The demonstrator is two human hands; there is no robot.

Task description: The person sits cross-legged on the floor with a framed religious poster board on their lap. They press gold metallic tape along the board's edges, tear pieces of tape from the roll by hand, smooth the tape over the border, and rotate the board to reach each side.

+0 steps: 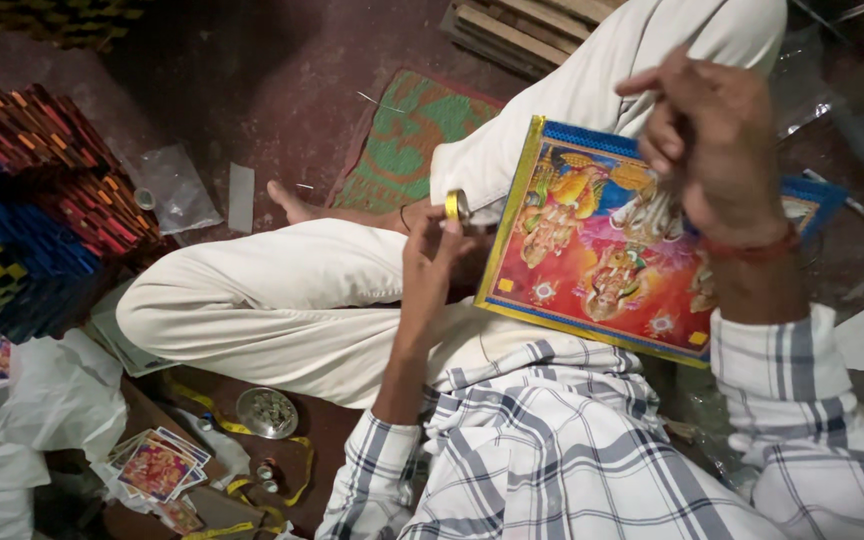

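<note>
I sit cross-legged in white trousers and a checked shirt. A colourful picture (602,240) with a yellow and blue border lies tilted on my lap. My left hand (432,250) holds a small yellow roll of tape (456,205) upright at the picture's left edge. Over the picture's upper right part hovers my right hand (712,140), fingers bent and pinched together; a thin clear strip seems to hang from it, hard to make out. A red thread circles my right wrist.
Stacks of colourful framed items (42,190) stand at the left. A green patterned mat (402,140) lies ahead, wooden slats (522,30) behind it. Lower left holds small picture cards (157,465), a round metal dish (267,412), white plastic bags (42,410) and yellow ribbon.
</note>
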